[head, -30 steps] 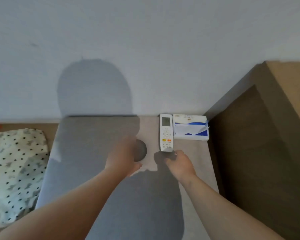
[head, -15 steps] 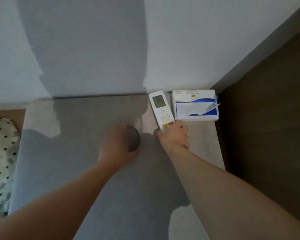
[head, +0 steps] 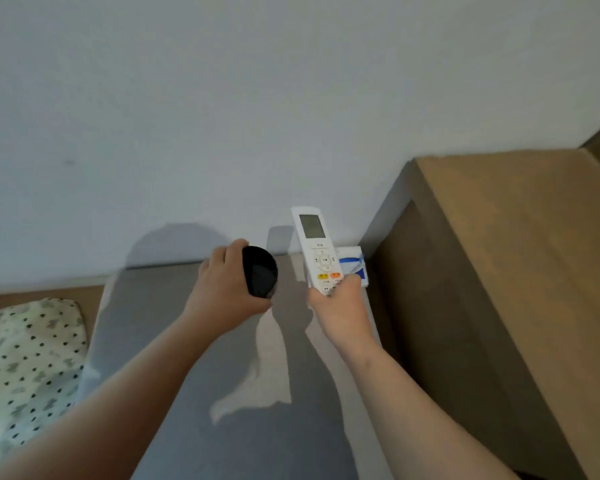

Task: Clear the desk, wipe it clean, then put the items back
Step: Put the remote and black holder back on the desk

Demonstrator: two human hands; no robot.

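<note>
Left hand (head: pixel 222 289) fingers (head: pixel 237 245) grasp a dark round object (head: pixel 261 271) above the counter (head: pixel 222 427). Right hand (head: pixel 340 304) fingers pinch only the lower end of the remote (head: pixel 317 249). The long upper part could pivot and slip out, falling onto the tissue box (head: pixel 353 268) just behind those fingers.

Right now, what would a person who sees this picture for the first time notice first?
Above the desk, the right hand holds a white remote by its lower end, and the left hand grips a round black object; these draw the eye first. Behind the remote, a blue and white tissue box sits at the desk's far right corner, by the wall.
</note>
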